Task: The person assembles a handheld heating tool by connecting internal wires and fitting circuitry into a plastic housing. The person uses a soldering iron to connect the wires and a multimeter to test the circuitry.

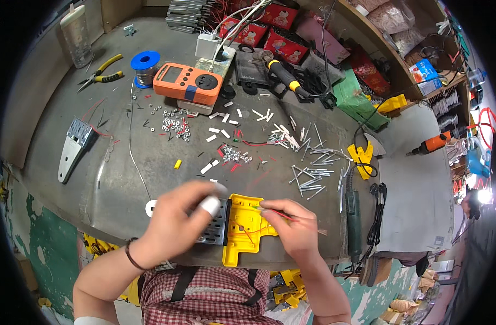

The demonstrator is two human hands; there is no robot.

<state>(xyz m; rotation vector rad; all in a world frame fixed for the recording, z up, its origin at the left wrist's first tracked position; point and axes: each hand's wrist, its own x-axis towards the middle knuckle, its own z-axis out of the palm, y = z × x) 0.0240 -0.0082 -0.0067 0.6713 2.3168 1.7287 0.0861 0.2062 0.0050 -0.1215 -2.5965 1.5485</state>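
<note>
A yellow plastic housing (242, 221) lies at the table's near edge, with a dark perforated metal plate (215, 225) against its left side. My right hand (296, 225) is closed, pinching a thin red wire (284, 217) over the housing's upper right; a small green bit (256, 207) shows at its fingertips. More red wire runs inside the housing. Over the metal plate is my left hand (175, 219), somewhat blurred, with white covers on thumb and finger. Thumb and finger are apart, and nothing shows between them.
Loose screws (310, 179), nuts (237, 156) and white tubes (283, 135) lie scattered mid-table. Behind them stand an orange multimeter (188, 83), solder spool (145, 67) and soldering iron (283, 75). Pliers (104, 70) lie far left; a green corded tool (353, 222) is at right.
</note>
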